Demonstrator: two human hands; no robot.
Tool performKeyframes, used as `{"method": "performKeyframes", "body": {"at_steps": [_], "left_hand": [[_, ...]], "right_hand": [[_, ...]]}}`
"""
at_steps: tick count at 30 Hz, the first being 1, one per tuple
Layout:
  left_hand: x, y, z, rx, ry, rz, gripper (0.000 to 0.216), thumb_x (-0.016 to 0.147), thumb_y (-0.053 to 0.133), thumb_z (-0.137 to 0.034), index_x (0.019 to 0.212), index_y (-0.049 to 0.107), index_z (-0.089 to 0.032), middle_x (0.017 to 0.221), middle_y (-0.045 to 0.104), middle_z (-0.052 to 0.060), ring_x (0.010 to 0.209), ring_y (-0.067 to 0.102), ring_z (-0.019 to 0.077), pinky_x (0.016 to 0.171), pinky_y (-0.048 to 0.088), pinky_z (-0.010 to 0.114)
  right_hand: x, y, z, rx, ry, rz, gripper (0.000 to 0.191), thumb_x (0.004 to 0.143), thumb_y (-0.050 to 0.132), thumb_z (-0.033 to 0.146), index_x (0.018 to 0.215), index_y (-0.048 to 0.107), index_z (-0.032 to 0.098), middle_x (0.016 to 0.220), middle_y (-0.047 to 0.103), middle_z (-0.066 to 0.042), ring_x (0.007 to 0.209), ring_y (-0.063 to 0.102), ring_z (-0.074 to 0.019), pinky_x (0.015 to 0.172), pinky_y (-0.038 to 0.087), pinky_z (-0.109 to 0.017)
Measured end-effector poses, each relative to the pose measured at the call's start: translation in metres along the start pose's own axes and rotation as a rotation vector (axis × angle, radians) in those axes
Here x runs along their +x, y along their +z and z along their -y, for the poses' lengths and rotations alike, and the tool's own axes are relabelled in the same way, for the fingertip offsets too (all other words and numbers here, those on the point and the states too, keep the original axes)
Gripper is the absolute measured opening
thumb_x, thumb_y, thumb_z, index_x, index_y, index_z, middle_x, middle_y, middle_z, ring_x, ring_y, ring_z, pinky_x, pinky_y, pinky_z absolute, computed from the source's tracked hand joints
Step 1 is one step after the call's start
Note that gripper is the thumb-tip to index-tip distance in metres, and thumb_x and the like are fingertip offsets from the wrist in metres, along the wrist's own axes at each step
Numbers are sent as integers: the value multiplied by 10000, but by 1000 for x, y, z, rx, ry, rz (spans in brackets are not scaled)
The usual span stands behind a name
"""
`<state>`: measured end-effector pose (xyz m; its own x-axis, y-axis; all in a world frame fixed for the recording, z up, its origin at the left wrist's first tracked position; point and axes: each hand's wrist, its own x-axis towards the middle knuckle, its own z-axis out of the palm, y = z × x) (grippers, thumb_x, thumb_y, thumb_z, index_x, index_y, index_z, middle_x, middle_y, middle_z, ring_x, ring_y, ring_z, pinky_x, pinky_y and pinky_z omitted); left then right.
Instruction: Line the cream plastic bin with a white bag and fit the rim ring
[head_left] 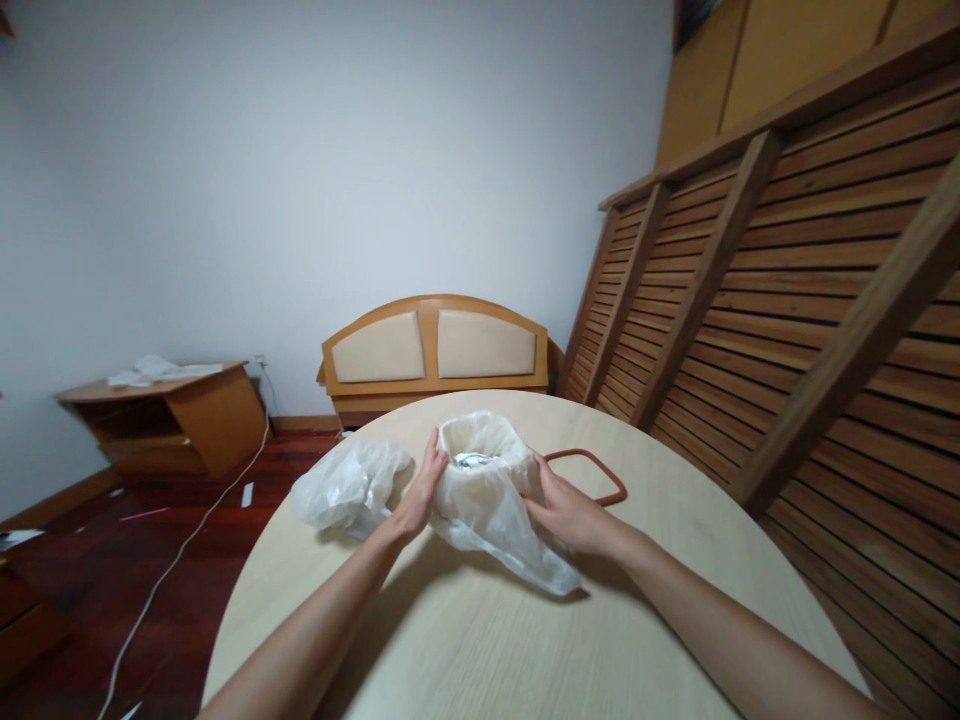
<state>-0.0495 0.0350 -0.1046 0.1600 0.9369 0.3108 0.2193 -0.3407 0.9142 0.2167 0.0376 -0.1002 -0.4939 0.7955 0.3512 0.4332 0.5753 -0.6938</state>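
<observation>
A translucent white plastic bag (491, 515) is draped over the rim of a round container, whose body is mostly hidden beneath it. Something silvery and crumpled shows inside the opening. My left hand (424, 490) presses the bag against the left side of the rim, fingers pointing up. On the opposite side, my right hand (559, 500) grips the bag at the rim, with its fingertips partly hidden. A brown looped handle (619, 480) lies behind my right hand; whether it joins the container cannot be made out. Another crumpled plastic bag (352, 485) rests left of my left hand.
Everything stands on a round pale wooden table (465, 660). Beyond it is a padded headboard (431, 345) against the wall. A slatted wooden frame (720, 300) leans at the right. To the left are a low cabinet (202, 430) and a white cable (184, 545) on the floor.
</observation>
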Motion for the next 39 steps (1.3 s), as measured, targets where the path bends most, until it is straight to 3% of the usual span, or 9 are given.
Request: {"method": "performKeyframes", "body": {"at_steps": [6,9,13,16,20,24,27,34,39], "left_hand": [[-10,-18,10,177,-4,333,1408,740,786,-564,1538,-308,-180,1686,-134,170,1565,48,351,1276,54,505],[-10,-19,14,279,-56,301,1425,737,802,-471,1514,-350,-156,1682,-84,216,1563,32,363,1272,40,519],[-11,-25,14,344,-54,347,1427,682,847,-405,1551,-260,-171,1670,46,246,1553,110,377,1270,69,536],[-13,-33,8,319,14,399,1339,643,883,-414,1572,-61,-211,1615,224,234,1474,335,353,1238,232,520],[-12,-42,-3,430,27,362,843,674,850,-422,1352,406,-192,1305,556,126,1182,568,272,1041,456,429],[-12,-43,-20,613,-35,458,347,749,739,-331,1029,617,-167,947,656,23,857,588,191,781,479,301],[-16,-41,-30,673,-65,543,176,745,675,-232,908,660,-168,823,678,-13,748,575,154,673,426,244],[-27,-46,-28,790,-206,550,408,616,794,-307,1010,741,-213,949,758,34,852,654,245,723,480,292],[-22,-47,-24,692,-231,555,423,828,619,-559,989,750,-190,939,764,63,857,680,241,787,502,315]], "right_hand": [[-7,4,-24,-200,0,0,537,887,568,189,1417,478,181,1275,673,-153,1155,653,-326,989,514,-479],[-11,-3,-26,-380,-22,-239,621,813,489,59,1424,434,161,1281,652,-158,1161,637,-310,975,509,-491],[-22,-4,3,-511,-412,-564,380,843,514,65,1195,557,202,1109,675,-98,1066,628,-262,929,500,-438],[-34,10,36,-544,-599,-419,232,901,545,103,1102,588,209,1009,692,-61,933,627,-221,851,475,-381],[-43,43,55,-643,-541,-152,345,934,636,306,1257,584,198,1177,692,-80,1092,593,-267,945,421,-428],[-42,69,44,-806,-434,-93,464,903,700,354,1300,576,149,1080,720,-88,1056,599,-288,895,413,-434],[-39,75,36,-897,-456,-15,160,934,648,195,1091,653,164,893,717,-49,904,619,-245,832,406,-398],[-45,55,43,-798,-592,274,105,954,584,201,869,646,196,841,690,-23,776,601,-185,714,368,-341],[-53,38,46,-664,-616,394,148,885,613,302,776,659,214,748,655,-4,691,560,-158,573,300,-300]]}}
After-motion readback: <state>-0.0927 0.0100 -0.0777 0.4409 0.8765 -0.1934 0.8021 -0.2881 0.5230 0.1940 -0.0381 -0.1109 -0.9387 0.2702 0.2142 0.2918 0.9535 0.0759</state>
